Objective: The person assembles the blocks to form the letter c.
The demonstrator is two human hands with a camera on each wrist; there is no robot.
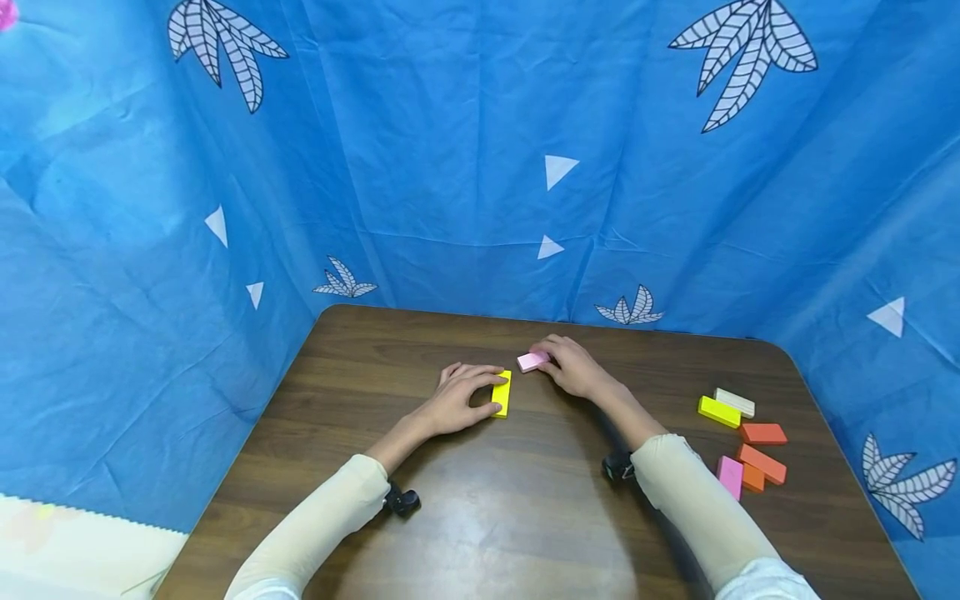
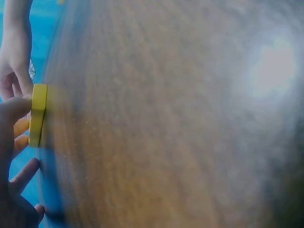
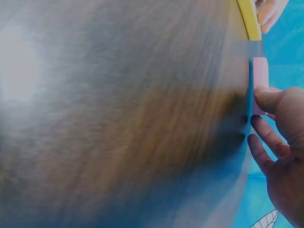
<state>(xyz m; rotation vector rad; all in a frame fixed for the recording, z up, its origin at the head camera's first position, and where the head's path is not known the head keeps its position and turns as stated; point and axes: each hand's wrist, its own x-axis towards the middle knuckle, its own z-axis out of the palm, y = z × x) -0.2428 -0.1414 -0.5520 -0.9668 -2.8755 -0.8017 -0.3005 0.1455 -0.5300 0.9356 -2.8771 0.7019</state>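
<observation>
Head view: pink block [image 1: 529,362] in right fingers [image 1: 554,343].

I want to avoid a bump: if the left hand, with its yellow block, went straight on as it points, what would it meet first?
Probably the light pink block in the right hand, just beyond the yellow block the left hand holds; depth is hard to judge.

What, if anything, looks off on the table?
Nothing looks spilled or damaged. The loose blocks at right lie at mixed angles, untidy but hardly odd. The yellow block in the left hand and pink block in the right hand look intact.
</observation>
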